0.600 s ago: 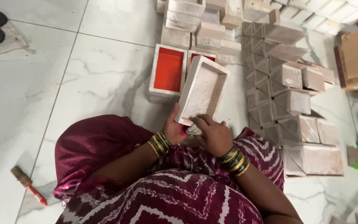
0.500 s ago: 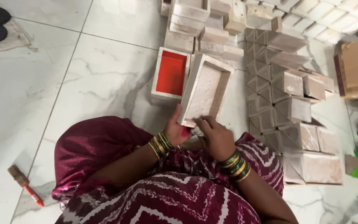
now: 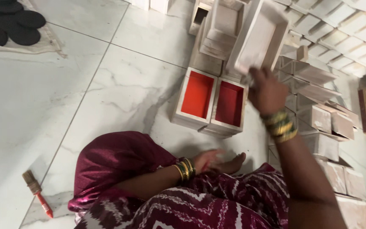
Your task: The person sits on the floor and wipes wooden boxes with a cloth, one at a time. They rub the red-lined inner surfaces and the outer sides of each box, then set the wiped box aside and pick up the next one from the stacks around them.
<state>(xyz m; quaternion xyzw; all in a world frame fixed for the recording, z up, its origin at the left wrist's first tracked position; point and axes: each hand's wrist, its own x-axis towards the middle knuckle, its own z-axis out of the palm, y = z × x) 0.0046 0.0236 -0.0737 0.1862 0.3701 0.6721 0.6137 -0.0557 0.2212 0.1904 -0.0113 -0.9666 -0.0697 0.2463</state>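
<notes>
The right hand [image 3: 267, 90] pinches the lower edge of a pale wooden tray [image 3: 257, 38] in its fingers, lifted above 2 red-lined boxes [image 3: 212, 101]. A firmer hold seems wise. The left hand [image 3: 210, 161] rests open, fingers spread, on the lap.

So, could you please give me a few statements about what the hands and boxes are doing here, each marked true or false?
1. The right hand holds a pale unpainted box up above the floor. True.
2. The left hand grips the paintbrush. False: the brush lies on the floor, apart from it.
3. Two boxes with red insides sit side by side on the floor. True.
4. The lifted box is red inside. False: its inside is pale.
</notes>
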